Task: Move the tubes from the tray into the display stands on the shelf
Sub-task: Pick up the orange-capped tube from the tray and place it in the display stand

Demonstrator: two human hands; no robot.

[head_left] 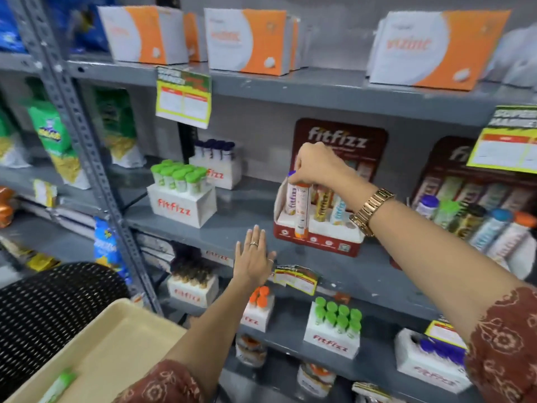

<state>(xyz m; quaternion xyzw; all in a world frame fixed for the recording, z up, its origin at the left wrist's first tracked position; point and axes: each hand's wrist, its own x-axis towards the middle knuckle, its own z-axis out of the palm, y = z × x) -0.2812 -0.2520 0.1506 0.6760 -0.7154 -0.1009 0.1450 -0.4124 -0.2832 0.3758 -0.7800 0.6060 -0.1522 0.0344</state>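
Observation:
My right hand [315, 167] pinches the top of an orange-and-white tube [302, 210], held upright in front of the red display stand [319, 239] on the middle shelf. Its orange lower end hangs over the stand's front face. The stand holds a purple-capped tube [290, 196] at its left and two more tubes behind. My left hand [253, 257] is flat, fingers spread, at the shelf's front edge, holding nothing. The beige tray [110, 350] sits at bottom left with a green-capped tube [59, 385] lying in it.
White fitfizz boxes of green-capped tubes [181, 196] stand left on the same shelf. A second red stand [470, 216] with several tubes is at right. More tube boxes [334, 330] fill the lower shelf. A black mesh chair back [52, 303] is beside the tray. Price tags hang from the shelf edges.

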